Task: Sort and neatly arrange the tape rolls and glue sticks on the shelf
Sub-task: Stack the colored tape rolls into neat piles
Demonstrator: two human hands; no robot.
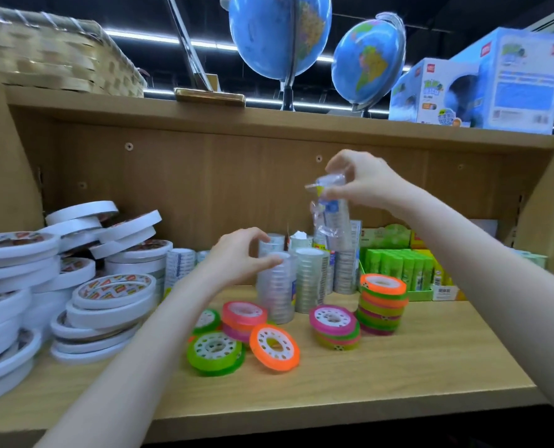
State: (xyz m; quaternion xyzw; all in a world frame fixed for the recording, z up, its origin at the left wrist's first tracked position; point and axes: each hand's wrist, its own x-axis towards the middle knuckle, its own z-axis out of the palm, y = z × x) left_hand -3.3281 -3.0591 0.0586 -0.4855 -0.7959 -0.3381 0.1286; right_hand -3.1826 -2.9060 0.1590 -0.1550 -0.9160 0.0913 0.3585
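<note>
My right hand [363, 182] is raised above the shelf, pinching the top of a wrapped pack of clear tape rolls [332, 208] that hangs upright. My left hand [237, 253] hovers with fingers apart just over another clear tape pack [275, 292] standing on the shelf, close to its top. More clear packs [311, 279] stand behind. Colourful tape rolls lie in front: a green one [214, 350], a tilted orange one [274, 347], a pink-topped stack [334, 324] and a taller orange-topped stack [382, 302]. Green glue sticks [398, 266] sit in a display box at the right.
Piles of white double-sided tape rolls [75, 270] fill the shelf's left side. The wooden shelf board [398, 376] has bare room at the front right. Above, the top shelf carries a woven basket [52, 59], two globes [279, 37] and blue boxes [495, 82].
</note>
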